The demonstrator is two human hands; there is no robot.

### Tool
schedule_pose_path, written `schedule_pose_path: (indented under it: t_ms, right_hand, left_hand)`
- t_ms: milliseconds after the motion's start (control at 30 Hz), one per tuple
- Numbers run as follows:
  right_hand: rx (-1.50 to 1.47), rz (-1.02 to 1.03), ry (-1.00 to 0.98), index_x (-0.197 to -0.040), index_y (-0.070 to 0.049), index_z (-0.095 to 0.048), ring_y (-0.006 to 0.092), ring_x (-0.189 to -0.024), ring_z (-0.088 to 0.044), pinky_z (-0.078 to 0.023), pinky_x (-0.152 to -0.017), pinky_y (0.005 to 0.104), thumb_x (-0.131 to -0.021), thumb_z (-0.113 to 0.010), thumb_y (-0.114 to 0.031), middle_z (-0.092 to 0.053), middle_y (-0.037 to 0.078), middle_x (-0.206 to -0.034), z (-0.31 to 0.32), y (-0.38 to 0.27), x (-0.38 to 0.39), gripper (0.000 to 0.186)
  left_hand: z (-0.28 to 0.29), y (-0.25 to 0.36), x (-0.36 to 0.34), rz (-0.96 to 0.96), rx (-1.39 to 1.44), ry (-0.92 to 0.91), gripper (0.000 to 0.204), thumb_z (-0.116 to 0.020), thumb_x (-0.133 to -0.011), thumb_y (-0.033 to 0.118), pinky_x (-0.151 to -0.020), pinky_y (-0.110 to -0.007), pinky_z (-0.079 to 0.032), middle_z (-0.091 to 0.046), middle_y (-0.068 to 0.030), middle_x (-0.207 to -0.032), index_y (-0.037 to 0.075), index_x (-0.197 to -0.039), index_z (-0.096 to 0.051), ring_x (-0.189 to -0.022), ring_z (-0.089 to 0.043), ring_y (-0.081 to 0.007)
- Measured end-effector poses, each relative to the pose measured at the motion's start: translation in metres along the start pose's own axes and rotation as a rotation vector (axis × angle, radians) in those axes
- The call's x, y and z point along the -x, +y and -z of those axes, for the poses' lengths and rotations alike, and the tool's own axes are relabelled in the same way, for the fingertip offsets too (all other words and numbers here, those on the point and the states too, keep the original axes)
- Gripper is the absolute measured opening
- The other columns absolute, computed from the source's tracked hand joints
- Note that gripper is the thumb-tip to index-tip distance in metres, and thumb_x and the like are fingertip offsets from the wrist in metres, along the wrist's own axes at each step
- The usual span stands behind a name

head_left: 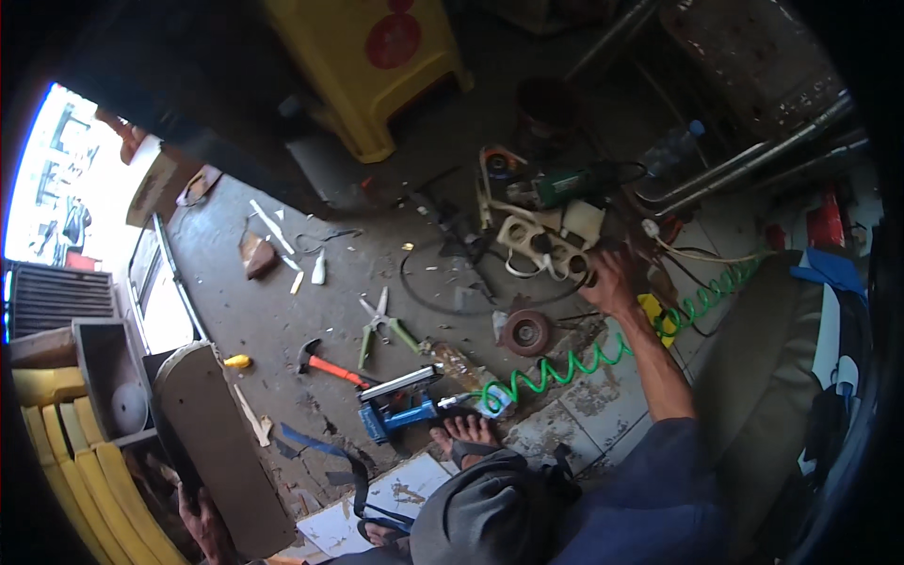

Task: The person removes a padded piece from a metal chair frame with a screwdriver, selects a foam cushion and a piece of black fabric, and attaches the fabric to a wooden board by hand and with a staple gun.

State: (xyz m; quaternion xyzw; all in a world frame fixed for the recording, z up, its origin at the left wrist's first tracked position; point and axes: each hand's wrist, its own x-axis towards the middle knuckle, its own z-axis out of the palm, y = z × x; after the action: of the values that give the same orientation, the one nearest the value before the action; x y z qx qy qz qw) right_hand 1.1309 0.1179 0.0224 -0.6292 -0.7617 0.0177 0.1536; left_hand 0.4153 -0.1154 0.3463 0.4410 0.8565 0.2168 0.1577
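My right hand (612, 283) reaches out over the floor to the near right end of a cream power strip (517, 232) with round sockets. Its fingers are bent in at that end, and what they pinch there is hidden. At the lower left, my left hand (202, 524) grips the edge of a long brown board (215, 443) with a rounded top, which leans upright beside me. Just beyond the power strip lies a green power tool (559, 188). A blue air stapler (399, 411) lies by my foot, joined to a coiled green air hose (603, 356).
A claw hammer (336, 369), green-handled snips (380, 326) and a round disc (525, 332) lie on the floor. Yellow pieces (118, 494) stand at the left near a grey box (111, 377). A yellow plastic stool (372, 104) is at the back, metal tubing (753, 155) at the right.
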Motion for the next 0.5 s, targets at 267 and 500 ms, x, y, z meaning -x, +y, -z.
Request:
schedule_pose_path:
  t_ms: [267,500]
  right_hand:
    - [-0.309,-0.113,-0.312,-0.127,-0.003,-0.057,0.0450,-0.120,-0.050,-0.042,-0.100,0.0533,-0.076,-0.077,-0.025,-0.056,0.023,-0.129,0.017,-0.022,-0.011,0.059]
    - [0.347,-0.648,-0.029,-0.106,-0.001,-0.068,0.0377,-0.093,-0.067,-0.054,-0.079,0.0466,-0.088,-0.066,-0.019,-0.068,0.023,-0.098,0.064,0.104,-0.024,0.025]
  left_hand:
    - [-0.029,0.087,-0.007,0.108,-0.060,-0.153,0.057,-0.060,-0.096,0.025,-0.104,-0.045,-0.039,-0.050,-0.0240,-0.142,-0.004,-0.143,-0.045,-0.123,-0.050,-0.0373]
    - [-0.027,-0.020,-0.045,0.123,0.145,-0.105,0.051,-0.059,-0.098,0.017,-0.102,-0.034,-0.041,-0.054,-0.0141,-0.137,-0.001,-0.144,-0.044,-0.118,-0.052,-0.0239]
